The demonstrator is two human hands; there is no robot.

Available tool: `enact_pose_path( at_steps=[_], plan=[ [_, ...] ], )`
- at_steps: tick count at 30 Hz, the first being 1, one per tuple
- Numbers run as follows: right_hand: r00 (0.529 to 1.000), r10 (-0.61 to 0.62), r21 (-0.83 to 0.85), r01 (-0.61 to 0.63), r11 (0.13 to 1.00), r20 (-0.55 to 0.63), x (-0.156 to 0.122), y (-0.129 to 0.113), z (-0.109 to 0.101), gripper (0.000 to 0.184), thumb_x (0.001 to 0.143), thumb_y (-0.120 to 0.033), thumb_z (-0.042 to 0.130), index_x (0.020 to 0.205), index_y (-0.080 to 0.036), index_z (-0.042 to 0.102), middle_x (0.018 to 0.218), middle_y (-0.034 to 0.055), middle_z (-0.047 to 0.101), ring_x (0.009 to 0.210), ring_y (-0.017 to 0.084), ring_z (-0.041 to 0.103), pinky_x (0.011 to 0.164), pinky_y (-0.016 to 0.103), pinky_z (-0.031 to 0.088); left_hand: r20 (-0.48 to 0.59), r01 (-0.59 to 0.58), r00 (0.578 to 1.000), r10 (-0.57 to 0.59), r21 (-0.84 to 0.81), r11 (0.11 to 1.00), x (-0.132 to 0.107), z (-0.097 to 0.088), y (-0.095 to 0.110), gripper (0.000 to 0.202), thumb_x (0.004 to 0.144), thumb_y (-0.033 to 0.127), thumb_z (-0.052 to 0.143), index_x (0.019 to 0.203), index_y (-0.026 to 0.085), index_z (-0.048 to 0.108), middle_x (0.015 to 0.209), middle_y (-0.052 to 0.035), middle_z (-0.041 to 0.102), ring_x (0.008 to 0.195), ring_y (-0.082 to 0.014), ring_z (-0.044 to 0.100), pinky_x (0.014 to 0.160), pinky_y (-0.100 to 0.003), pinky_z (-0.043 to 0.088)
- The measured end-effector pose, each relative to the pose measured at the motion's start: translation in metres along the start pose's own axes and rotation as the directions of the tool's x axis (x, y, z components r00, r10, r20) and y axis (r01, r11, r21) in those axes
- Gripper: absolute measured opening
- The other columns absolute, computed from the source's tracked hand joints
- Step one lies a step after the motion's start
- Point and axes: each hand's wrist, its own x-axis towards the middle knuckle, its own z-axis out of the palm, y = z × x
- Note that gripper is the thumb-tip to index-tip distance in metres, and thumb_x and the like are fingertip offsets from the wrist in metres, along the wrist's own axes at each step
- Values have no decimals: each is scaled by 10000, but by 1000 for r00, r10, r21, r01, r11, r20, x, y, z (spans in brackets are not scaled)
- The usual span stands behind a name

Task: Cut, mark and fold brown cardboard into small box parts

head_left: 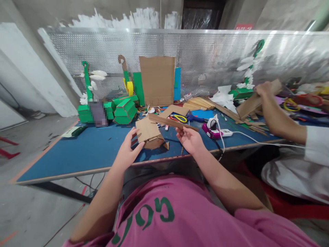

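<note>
My left hand [128,147] curves around the left edge of a small brown cardboard piece [149,129], thumb at its near corner and fingers along its side. Several layers and a torn lower edge show on that piece, which is low over the blue table. Between the thumb and fingers of my right hand [190,140] is a long narrow cardboard strip [171,122]. The strip slants up to the left, and its far end lies over the top of the small piece.
Yellow-handled scissors [180,118], a purple power strip [212,131] and a white cable are right of centre on the blue table [77,154]. Green cardboard shapes [125,111] and an upright cardboard sheet [157,80] stand behind. At right, another person's hand [264,89] holds cardboard.
</note>
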Motion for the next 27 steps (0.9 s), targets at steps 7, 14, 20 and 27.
enact_pose_path(
  at_steps=[7, 14, 20, 27],
  plan=[
    [1000, 9, 19, -8, 1000, -7, -2, 0, 3, 145, 917, -61, 674, 950, -199, 706, 901, 47, 817, 862, 177, 824, 655, 245, 659, 11, 45, 999, -46, 66, 997, 1, -2, 5, 613, 1016, 469, 741, 1572, 289, 558, 1738, -132, 497, 1572, -342, 541, 1261, -548, 528],
    [997, -58, 44, 55, 998, 58, 1, 0, -2, 138, 911, -84, 669, 964, -207, 704, 1094, 92, 849, 1084, 211, 831, 752, 258, 696, 78, 17, 996, -31, 176, 984, -2, -4, 16, 563, 1049, 487, 683, 1573, 303, 593, 1698, -114, 557, 1572, -334, 536, 1266, -543, 501],
    [989, -148, 94, 145, 985, 28, 5, 0, -5, 148, 868, -107, 677, 959, -221, 657, 1159, 109, 825, 1244, 250, 792, 887, 331, 723, 137, -64, 990, 30, 252, 966, -3, -3, 22, 542, 1070, 487, 646, 1583, 319, 591, 1722, -105, 529, 1597, -318, 498, 1254, -509, 494],
    [984, -180, 94, 179, 979, 2, 3, 2, -5, 314, 821, -49, 700, 1046, -262, 644, 1212, 53, 817, 1249, 248, 783, 883, 393, 731, 125, -80, 991, 49, 256, 963, -2, -1, 23, 514, 1077, 483, 636, 1564, 323, 596, 1691, -107, 545, 1569, -310, 521, 1210, -480, 518]
  ],
)
